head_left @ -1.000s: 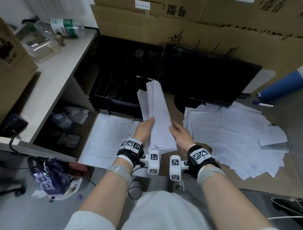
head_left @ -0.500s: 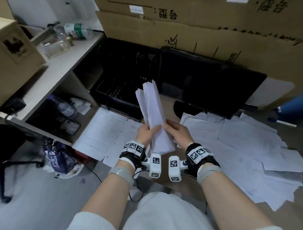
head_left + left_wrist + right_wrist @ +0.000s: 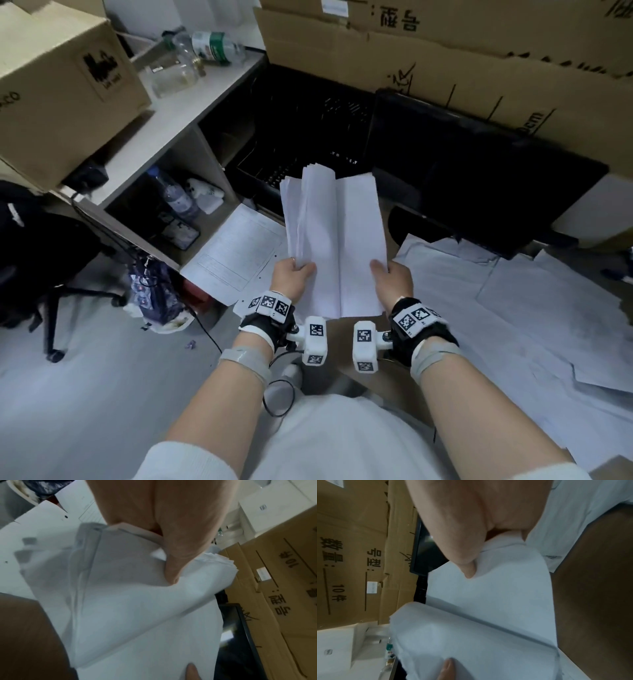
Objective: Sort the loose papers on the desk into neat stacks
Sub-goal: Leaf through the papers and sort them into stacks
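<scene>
A bundle of white papers (image 3: 334, 240) is held upright above the desk between both hands. My left hand (image 3: 294, 274) grips its left edge, thumb on top, where the sheets are bunched and folded (image 3: 120, 588). My right hand (image 3: 390, 275) pinches the right edge (image 3: 496, 588), thumb on the front sheet. The bundle is spread open like a book, with a crease down the middle. A messy spread of loose white sheets (image 3: 513, 308) covers the brown desk (image 3: 387, 383) to the right. A printed form (image 3: 236, 253) lies flat at the left.
A black monitor (image 3: 479, 178) and a black crate (image 3: 301, 137) stand behind the papers, with cardboard boxes (image 3: 445, 51) at the back. A shelf unit (image 3: 164, 123) at left holds a plastic bottle (image 3: 212, 48) and a carton (image 3: 61, 78). An office chair (image 3: 41, 260) stands lower left.
The hands have moved apart along the bundle's lower edges, opening the narrow upright sheaf into a wide spread. The head view has shifted left and down.
</scene>
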`<state>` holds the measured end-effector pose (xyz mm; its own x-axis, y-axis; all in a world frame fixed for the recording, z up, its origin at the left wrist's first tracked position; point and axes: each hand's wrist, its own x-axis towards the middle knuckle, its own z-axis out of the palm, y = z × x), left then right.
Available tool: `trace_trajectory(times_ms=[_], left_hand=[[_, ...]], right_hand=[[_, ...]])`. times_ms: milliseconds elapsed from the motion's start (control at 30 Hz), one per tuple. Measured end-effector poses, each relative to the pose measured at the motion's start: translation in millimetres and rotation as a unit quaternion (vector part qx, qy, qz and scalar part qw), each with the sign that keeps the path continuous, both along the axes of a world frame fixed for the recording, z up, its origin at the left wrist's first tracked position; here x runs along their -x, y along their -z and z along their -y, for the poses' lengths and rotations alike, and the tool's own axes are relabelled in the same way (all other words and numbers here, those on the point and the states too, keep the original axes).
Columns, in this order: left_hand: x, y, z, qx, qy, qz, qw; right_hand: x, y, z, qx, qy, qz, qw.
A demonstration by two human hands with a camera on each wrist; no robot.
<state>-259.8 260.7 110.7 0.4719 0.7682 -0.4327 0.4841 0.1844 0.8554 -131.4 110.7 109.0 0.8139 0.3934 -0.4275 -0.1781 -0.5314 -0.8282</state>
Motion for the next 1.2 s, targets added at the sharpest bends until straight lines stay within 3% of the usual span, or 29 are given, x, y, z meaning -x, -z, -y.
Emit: trace_trajectory(times_ms=[267, 500, 700, 800, 900, 1000, 1067, 1200], left_hand=[[25.1, 3.1, -43.3, 0.031, 0.002, 0.009, 0.999], [27.6, -8.0, -82.3, 0.107, 0.037, 0.083, 0.99], [31.8, -27.3, -98.9, 0.179, 0.096, 0.158, 0.966], [31.8, -26.6, -100.6, 0.144, 0.126, 0.136, 0.972], [29.9, -16.2, -110.4, 0.091, 0.117, 0.095, 0.984], [30.7, -9.0, -117.9, 0.051, 0.116, 0.054, 0.99], [33.0, -5.3, -120.0, 0.054, 0.146, 0.042, 0.987], [40.1, 0.6, -125.1, 0.079, 0.189, 0.049, 0.978]], right_hand=[[27.7, -7.0, -27.8, -0.029, 0.028, -0.022, 0.999], [59.7, -30.5, -83.0, -0.084, 0.033, -0.026, 0.996], [80.7, -35.9, -106.5, -0.084, 0.048, -0.063, 0.993], [89.6, -39.6, -108.8, -0.101, 0.042, -0.067, 0.992], [90.0, -37.1, -108.3, -0.063, 0.061, -0.019, 0.996], [84.1, -23.6, -96.2, -0.002, 0.171, 0.045, 0.984], [84.6, -16.4, -86.7, 0.029, 0.221, 0.06, 0.973], [95.6, -3.7, -79.4, 0.059, 0.211, 0.027, 0.975]])
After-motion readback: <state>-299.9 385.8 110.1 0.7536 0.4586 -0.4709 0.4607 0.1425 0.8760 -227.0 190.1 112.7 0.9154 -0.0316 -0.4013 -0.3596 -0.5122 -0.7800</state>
